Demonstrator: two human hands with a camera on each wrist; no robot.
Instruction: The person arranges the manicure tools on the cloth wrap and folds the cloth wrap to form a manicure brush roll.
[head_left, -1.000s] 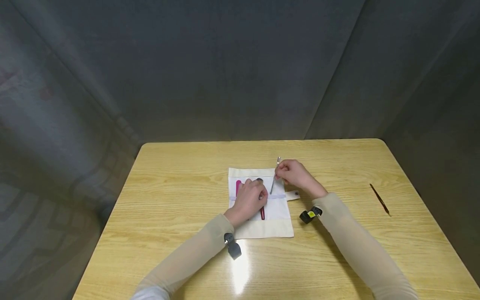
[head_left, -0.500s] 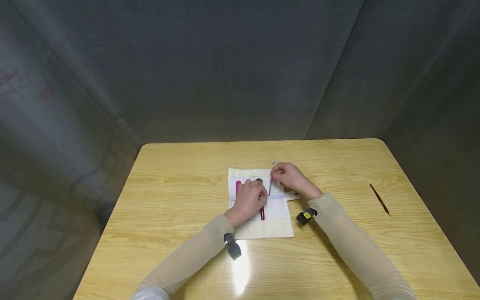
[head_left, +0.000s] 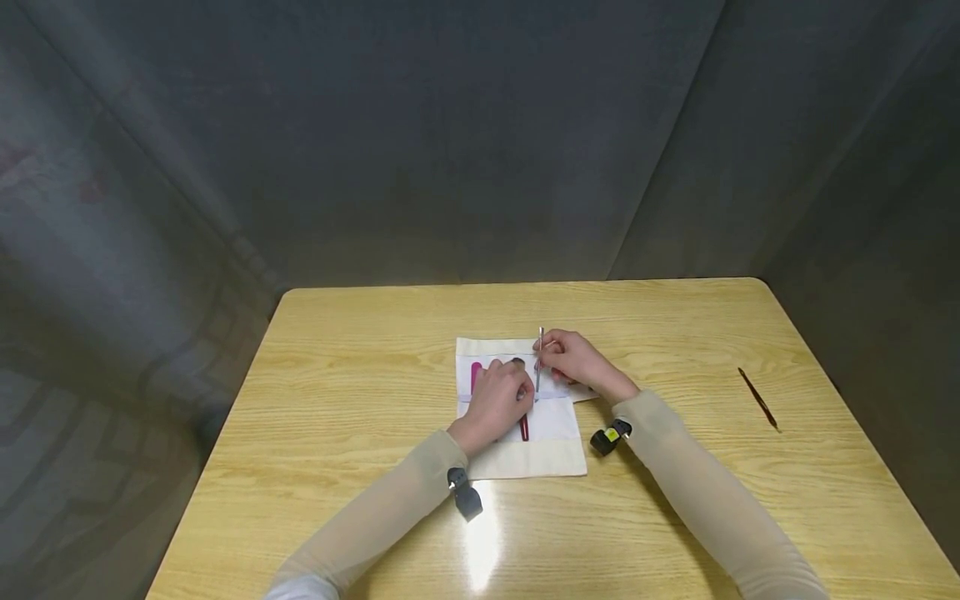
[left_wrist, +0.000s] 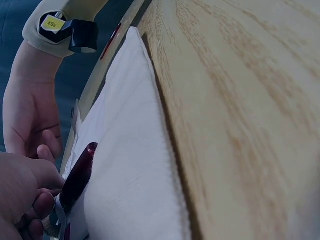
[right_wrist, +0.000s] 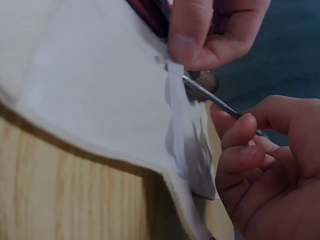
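Note:
A white cloth organizer [head_left: 551, 458] lies unfolded, with an elastic band [right_wrist: 176, 115] across its middle. My left hand [head_left: 497, 402] rests over it and pinches the band between thumb and fingertip, best seen in the right wrist view. My right hand [head_left: 573, 360] pinches a slim metal rod with a knurled shaft [right_wrist: 215, 99]. The rod's lower end meets the band right beside my left fingertips; how far it passes under is hidden. A dark red-handled brush [left_wrist: 79, 172] sits under the band by my left hand, its bristles [right_wrist: 206, 80] partly covered. A pink tool [head_left: 476, 373] shows farther left.
A thin dark brown stick-like tool [head_left: 759, 400] lies alone on the wooden table [head_left: 360, 375], to the right. The cloth's closing strap [head_left: 585, 392] sticks out beneath my right hand. Grey curtains [head_left: 450, 167] surround the table.
My right hand has moved left and slightly down, bringing the metal rod more upright and its lower end to the band. The left hand has stayed in place.

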